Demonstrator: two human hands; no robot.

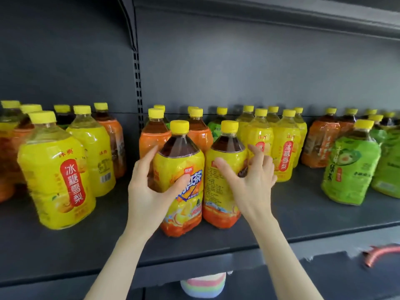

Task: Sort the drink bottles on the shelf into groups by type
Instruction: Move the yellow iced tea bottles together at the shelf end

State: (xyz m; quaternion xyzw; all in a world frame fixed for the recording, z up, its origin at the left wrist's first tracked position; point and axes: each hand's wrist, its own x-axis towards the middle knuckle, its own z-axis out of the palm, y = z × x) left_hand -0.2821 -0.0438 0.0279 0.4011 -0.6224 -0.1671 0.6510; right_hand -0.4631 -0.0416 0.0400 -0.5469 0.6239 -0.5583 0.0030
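Note:
Two dark iced-tea bottles with yellow-and-orange labels stand side by side at the front middle of the dark shelf (303, 215). My left hand (149, 191) grips the left tea bottle (184, 191), thumb across its label and fingers behind it. My right hand (249, 180) is at the right tea bottle (220, 191), thumb on its label and fingers curled round its right side. Yellow pear-drink bottles (285, 148) stand behind on the right and more pear-drink bottles (56, 169) at the left. Orange-label bottles (151, 141) are behind my hands.
Green-tea bottles (350, 169) stand at the far right with orange-label bottles (320, 144) behind them. A slotted upright (138, 87) divides the back panel. Below the shelf edge are a pastel striped object (203, 286) and a red hose (381, 254).

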